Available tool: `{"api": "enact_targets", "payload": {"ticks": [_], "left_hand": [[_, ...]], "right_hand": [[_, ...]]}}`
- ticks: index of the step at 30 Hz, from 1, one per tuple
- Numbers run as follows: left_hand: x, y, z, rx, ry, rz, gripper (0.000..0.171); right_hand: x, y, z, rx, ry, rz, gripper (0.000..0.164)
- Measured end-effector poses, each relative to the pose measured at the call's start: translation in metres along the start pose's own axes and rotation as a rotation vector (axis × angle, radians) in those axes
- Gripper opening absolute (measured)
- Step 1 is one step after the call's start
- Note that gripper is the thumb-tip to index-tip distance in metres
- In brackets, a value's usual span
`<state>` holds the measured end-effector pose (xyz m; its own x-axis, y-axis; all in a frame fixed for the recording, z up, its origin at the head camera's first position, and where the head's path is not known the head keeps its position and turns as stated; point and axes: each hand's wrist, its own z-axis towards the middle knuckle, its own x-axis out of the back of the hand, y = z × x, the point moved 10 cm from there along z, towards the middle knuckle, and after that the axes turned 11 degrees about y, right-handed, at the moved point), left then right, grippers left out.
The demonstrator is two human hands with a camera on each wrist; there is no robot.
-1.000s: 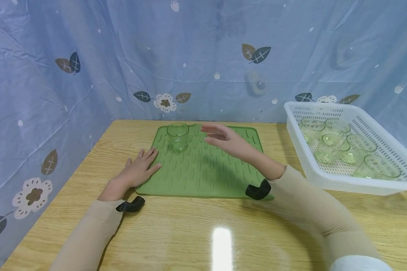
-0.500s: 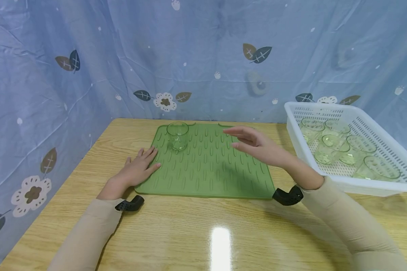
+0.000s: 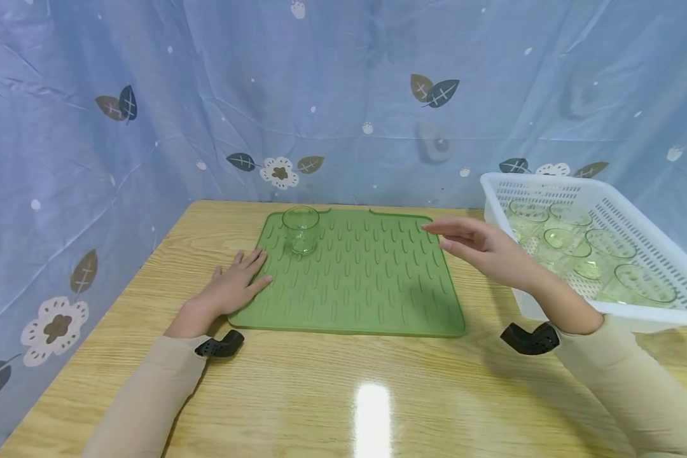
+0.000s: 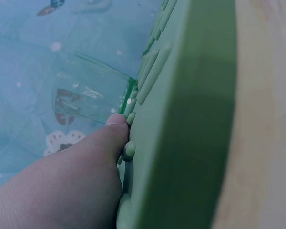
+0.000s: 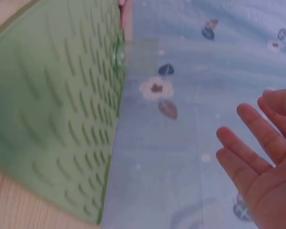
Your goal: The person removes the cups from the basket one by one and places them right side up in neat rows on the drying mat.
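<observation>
On the back left part of a green ridged mat (image 3: 349, 286) stands a clear, green-tinted glass (image 3: 301, 230), upright with its rim up. My left hand (image 3: 229, 289) rests at the mat's left edge, fingers spread and nothing held. In the left wrist view its thumb (image 4: 93, 152) touches the ridged surface, with the glass (image 4: 93, 88) beyond. My right hand (image 3: 486, 248) hovers in the air between the mat and a white basket (image 3: 561, 306), fingers loosely bent and empty. The right wrist view also shows this hand (image 5: 269, 171) holding nothing.
Several similar glasses (image 3: 609, 245) stand inside the basket at the right, partly overlapping one another. A wooden table (image 3: 298, 388) lies under everything. Behind it hangs a blue patterned curtain (image 3: 349, 95), which also runs along the left side.
My right hand has moved to the right, from above the mat to beside the basket. The left hand and the glass on the mat have stayed in place.
</observation>
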<state>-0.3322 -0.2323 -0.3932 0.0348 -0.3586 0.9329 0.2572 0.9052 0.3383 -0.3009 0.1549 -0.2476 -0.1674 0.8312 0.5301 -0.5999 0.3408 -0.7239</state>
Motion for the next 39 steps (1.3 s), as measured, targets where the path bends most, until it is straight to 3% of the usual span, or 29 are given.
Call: {"api": "enact_targets", "payload": {"ticks": [10, 22, 36, 39], "left_hand": [[0.0, -0.001, 0.0, -0.006, 0.003, -0.001, 0.074], [0.001, 0.0, -0.001, -0.003, 0.006, -0.005, 0.074], [0.0, -0.002, -0.001, 0.0, 0.01, 0.005, 0.074], [0.0, -0.002, 0.0, -0.002, 0.011, 0.012, 0.074]], "right_hand": [[0.056, 0.02, -0.023, -0.009, 0.14, -0.084, 0.031], [0.115, 0.065, -0.052, -0.136, 0.287, -0.165, 0.034], [0.163, 0.109, -0.076, -0.318, 0.261, -0.351, 0.028], [0.172, 0.117, -0.077, -0.368, 0.239, -0.44, 0.041]]}}
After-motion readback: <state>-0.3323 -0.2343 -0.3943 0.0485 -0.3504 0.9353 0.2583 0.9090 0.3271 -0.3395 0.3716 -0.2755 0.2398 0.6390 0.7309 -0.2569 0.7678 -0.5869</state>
